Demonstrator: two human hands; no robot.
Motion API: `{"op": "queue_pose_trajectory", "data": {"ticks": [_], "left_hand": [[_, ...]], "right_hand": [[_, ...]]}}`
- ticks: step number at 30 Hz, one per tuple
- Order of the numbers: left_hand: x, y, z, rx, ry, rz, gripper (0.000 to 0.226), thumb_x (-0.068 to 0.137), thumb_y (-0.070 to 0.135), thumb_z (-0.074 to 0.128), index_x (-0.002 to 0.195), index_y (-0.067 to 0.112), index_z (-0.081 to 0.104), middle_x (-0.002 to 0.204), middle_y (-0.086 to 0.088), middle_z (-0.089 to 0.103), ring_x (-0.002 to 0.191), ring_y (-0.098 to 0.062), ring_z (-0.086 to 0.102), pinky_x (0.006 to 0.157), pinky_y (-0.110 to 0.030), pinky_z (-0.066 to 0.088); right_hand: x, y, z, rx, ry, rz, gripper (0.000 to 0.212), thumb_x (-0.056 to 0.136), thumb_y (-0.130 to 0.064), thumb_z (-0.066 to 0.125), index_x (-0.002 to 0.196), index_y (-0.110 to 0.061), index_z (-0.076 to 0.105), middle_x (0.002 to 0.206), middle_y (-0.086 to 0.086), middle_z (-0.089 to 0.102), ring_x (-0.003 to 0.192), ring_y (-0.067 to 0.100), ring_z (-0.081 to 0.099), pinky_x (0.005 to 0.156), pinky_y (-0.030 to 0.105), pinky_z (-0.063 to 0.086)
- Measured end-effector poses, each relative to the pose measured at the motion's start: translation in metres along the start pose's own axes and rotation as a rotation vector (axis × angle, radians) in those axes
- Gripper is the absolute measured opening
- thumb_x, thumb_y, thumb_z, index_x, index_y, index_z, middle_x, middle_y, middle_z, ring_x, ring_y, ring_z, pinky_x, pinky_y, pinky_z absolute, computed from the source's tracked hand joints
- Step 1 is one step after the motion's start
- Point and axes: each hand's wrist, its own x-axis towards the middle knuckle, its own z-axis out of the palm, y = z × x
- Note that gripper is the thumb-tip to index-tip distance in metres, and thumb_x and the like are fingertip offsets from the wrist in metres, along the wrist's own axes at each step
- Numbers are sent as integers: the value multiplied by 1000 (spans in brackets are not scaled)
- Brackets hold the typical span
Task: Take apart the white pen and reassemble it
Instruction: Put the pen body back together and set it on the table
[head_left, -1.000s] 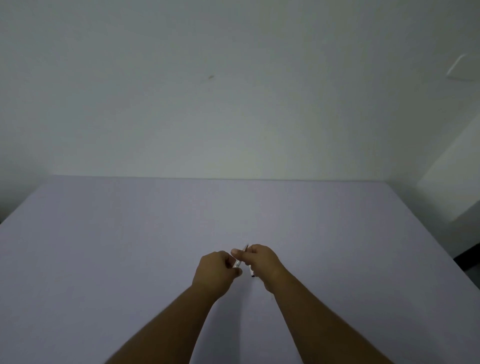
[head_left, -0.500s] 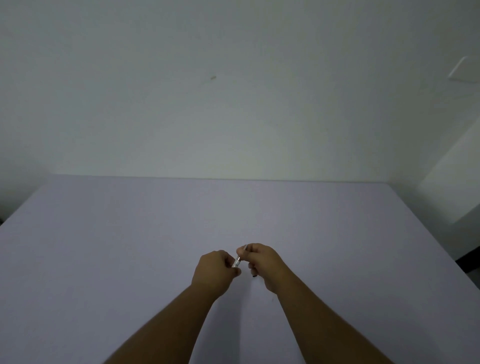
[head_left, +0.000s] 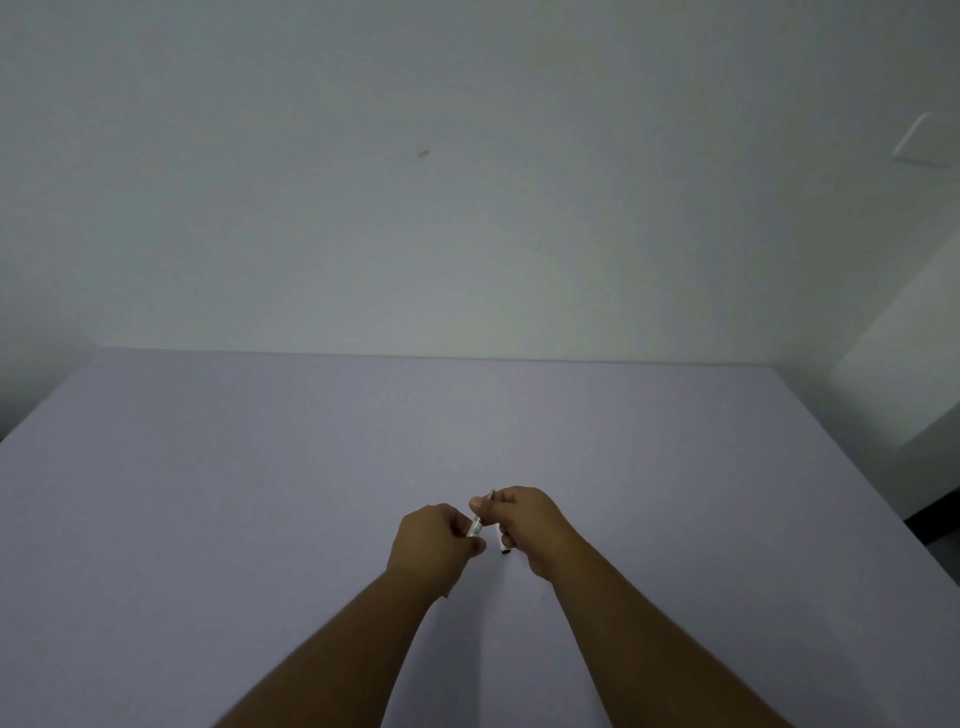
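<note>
Both hands closed on pen parts, held just above the desk (head_left: 260, 519). Left hand (head_left: 431, 545) in a fist-like pinch, grip clamped on the lower end of the white pen (head_left: 475, 527); only a short pale, shiny stretch of barrel shows between the two hands. Right hand (head_left: 524, 525) just right of the pen, fingers curled, thumb and forefinger tight on the upper part of the same piece; a thin dark tip (head_left: 492, 492) sticks up out of that grip, tilted up and to the right. Pen runs diagonal, low end at the left hand, high end at the right hand. A second small piece with a dark end (head_left: 505, 548) pokes down from under the right hand's curled fingers, right of the pen; cannot tell which pen part it is, too small. Hands are nearly touching, knuckles facing each other across the pen. Cannot tell whether the pen sections are joined or separated, fingers cover the seam. Both bare forearms come in from below the pen, left one from lower left, right one from lower right. Desk surface is pale lavender, plain, spreads out all around the pen. Behind the pen the far desk edge meets a plain off-white wall (head_left: 467, 208); a small dark mark (head_left: 424, 153) on the wall high above the pen. A pale rectangular plate (head_left: 924, 148) on the wall far up and right of the pen.
</note>
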Motion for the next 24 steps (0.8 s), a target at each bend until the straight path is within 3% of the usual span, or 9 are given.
{"op": "queue_pose_trajectory", "data": {"ticks": [5, 9, 12, 15, 17, 20, 24], "left_hand": [[3, -2, 0, -3, 0, -17, 10, 81, 25, 71, 80, 19, 63, 66, 9, 55, 56, -4, 51, 48, -12, 38], [3, -6, 1, -28, -5, -55, 12, 79, 25, 73, 83, 16, 66, 74, 3, 60, 66, -10, 55, 54, -15, 40], [5, -12, 2, -71, 9, -111, 13, 77, 24, 75, 78, 17, 64, 75, 2, 62, 71, -13, 58, 63, -21, 47], [8, -20, 1, -102, 19, -144, 13, 76, 23, 76, 78, 15, 67, 73, 4, 62, 73, -14, 59, 73, -28, 51], [10, -23, 0, -131, 22, -156, 14, 75, 23, 76, 80, 14, 68, 72, 4, 62, 73, -14, 60, 75, -29, 53], [14, -27, 2, -173, 23, -174, 18, 75, 24, 77, 84, 10, 70, 77, 0, 65, 76, -17, 63, 77, -31, 54], [17, -30, 7, -206, 8, -183, 21, 75, 23, 77, 87, 7, 71, 76, 0, 65, 71, -14, 60, 74, -29, 54]], "right_hand": [[2, 1, 0, 19, 0, 22, 19, 79, -30, 71, 73, -13, 67, 80, 13, 61, 53, 14, 37, 59, 31, 37], [5, -4, -5, -35, -55, 45, 29, 85, -35, 64, 96, -9, 70, 84, -1, 71, 65, 12, 47, 63, 26, 42], [19, -2, -13, -30, 125, 40, 29, 90, -27, 57, 102, -4, 69, 92, 5, 70, 69, 11, 54, 70, 27, 46], [35, 10, -16, -405, 286, 20, 26, 91, -16, 49, 100, -3, 70, 104, 14, 71, 90, 25, 64, 84, 34, 50], [42, 17, -12, -599, 282, 37, 26, 90, -15, 47, 96, -5, 70, 104, 14, 71, 96, 29, 65, 80, 33, 52], [54, 29, -1, -760, 257, 63, 20, 90, -24, 53, 95, -9, 66, 105, 13, 70, 89, 26, 65, 69, 29, 47], [65, 47, 12, -861, 280, 28, 29, 87, -30, 59, 106, -8, 59, 111, 12, 65, 104, 28, 63, 80, 31, 50]]}}
